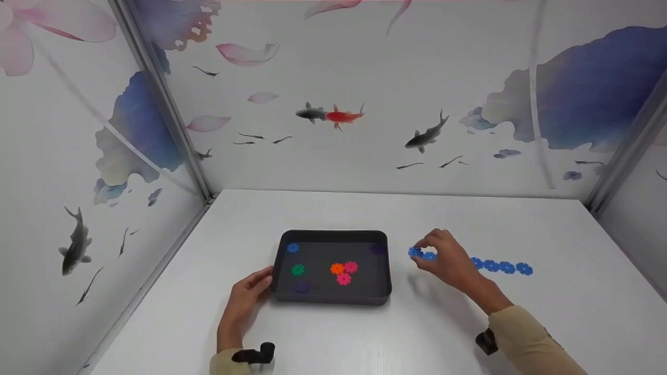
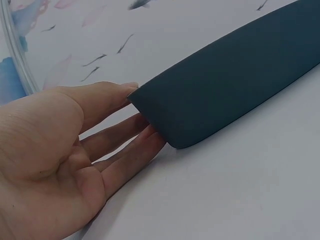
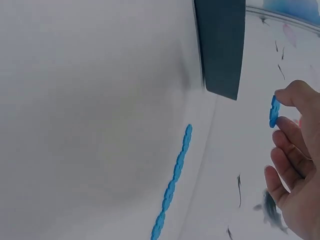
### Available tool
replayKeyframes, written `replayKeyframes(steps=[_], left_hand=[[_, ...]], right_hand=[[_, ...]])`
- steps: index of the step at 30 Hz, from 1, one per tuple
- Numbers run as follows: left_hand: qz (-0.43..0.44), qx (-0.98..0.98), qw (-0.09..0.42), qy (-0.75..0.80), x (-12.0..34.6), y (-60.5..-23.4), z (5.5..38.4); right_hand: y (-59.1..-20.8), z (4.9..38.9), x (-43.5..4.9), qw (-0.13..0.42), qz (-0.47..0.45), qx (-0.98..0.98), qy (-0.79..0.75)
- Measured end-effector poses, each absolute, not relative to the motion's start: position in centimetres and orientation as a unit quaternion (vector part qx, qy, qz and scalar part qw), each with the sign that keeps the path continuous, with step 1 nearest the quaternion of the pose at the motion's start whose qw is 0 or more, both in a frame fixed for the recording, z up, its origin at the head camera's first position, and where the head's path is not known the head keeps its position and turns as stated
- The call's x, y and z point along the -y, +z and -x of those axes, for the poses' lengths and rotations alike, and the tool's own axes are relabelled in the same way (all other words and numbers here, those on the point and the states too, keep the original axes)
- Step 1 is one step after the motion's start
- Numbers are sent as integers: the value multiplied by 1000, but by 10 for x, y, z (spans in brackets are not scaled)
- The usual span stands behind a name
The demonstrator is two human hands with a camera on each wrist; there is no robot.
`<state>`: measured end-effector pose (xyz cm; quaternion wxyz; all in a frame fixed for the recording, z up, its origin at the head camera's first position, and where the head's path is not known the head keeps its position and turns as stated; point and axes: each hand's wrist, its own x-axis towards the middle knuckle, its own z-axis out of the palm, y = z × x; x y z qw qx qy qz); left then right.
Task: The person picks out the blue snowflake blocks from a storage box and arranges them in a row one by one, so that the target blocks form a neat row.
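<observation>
A dark grey tray (image 1: 330, 301) sits on the white table with several flower-shaped plastic discs in it. At its left end, my left hand (image 1: 245, 298) rests against the outer wall; in the left wrist view, fairly straight fingers and the thumb touch the tray's end (image 2: 210, 95). To the tray's right, my right hand (image 1: 452, 260) pinches a blue flower-shaped disc (image 3: 274, 111) between thumb and index finger, held above the table. A row of blue discs (image 1: 491, 265) extends rightward, partly hidden behind that hand in the head view.
Inside the tray lie an orange disc (image 1: 337, 269), pink discs (image 1: 343, 279), a green disc (image 1: 297, 270), a blue disc (image 1: 293, 248) and dark purple discs (image 1: 302, 287). Printed wall panels (image 1: 333, 166) with metal corner posts (image 1: 165, 99) stand around the table.
</observation>
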<state>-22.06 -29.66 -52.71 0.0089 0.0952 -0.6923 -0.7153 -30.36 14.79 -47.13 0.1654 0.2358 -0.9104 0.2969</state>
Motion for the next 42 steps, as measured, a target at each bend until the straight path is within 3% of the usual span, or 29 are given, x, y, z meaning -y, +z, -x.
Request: replayKeyframes(steps=[20,30,42], left_hand=[[-91,695,18,-713,294,-528,223],[-94,702,17,-705,295,-527,222],[-101,697,15,-710,296,-529,221]], right_hand=[[-483,285,-267,234,-191,917,262],[-489,278,-325,162,-103,940,281],[-486,267,-372,-93,-62,953,281]])
